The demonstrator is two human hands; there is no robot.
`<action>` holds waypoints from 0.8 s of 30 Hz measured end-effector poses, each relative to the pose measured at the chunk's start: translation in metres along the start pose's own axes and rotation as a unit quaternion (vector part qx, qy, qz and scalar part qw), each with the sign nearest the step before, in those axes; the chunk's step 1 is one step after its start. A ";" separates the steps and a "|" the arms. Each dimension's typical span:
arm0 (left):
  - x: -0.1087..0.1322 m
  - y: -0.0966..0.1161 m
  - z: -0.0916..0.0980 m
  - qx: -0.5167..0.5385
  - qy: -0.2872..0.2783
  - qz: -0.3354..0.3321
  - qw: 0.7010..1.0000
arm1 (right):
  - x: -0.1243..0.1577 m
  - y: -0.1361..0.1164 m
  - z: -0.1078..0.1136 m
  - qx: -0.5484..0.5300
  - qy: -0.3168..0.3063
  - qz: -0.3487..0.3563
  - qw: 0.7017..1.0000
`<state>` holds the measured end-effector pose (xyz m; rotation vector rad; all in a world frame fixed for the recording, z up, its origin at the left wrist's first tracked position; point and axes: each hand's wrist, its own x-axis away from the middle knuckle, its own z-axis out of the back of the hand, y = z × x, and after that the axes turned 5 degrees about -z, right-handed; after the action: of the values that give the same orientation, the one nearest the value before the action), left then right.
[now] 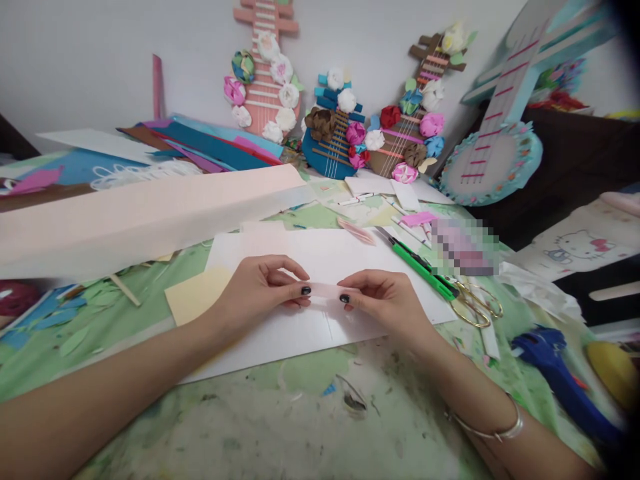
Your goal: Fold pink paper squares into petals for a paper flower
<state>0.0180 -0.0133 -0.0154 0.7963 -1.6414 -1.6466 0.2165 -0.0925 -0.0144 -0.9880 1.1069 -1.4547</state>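
Between my two hands a small strip of pale pink paper (325, 291) is stretched level, just above a white board (295, 343). My left hand (270, 283) pinches its left end between thumb and fingers. At the other end my right hand (383, 297) does the same. Under my left wrist lies a pale yellow sheet (193, 293). A folded pink paper piece (356, 231) rests at the board's back edge. Right of my right hand are a green utility knife (423, 267), its blade pointing away from me, and gold-handled scissors (477, 305).
A large pale pink sheet (150, 200) stretches across the left. Flower-trimmed paper instruments, one pink (265, 87) and one blue (327, 147), lean on the wall. A blue glue gun (565, 380) lies at the right. Paper scraps (65, 313) litter the green tablecloth (250, 427).
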 end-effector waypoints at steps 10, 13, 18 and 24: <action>-0.001 0.000 0.004 0.015 0.005 -0.012 1.000 | -0.001 0.000 -0.001 0.019 0.016 0.007 1.000; -0.002 0.002 0.003 -0.017 -0.002 -0.021 1.000 | -0.001 -0.001 -0.001 0.032 0.027 0.009 0.999; -0.002 0.000 0.004 -0.077 0.009 -0.037 0.996 | -0.001 0.002 0.000 0.057 0.033 0.020 0.998; -0.004 -0.005 0.005 -0.245 -0.028 -0.096 0.964 | -0.001 0.009 0.000 0.202 0.039 0.054 0.977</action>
<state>0.0156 -0.0071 -0.0209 0.6698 -1.1365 -2.1132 0.2184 -0.0922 -0.0232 -0.5814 0.8571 -1.5602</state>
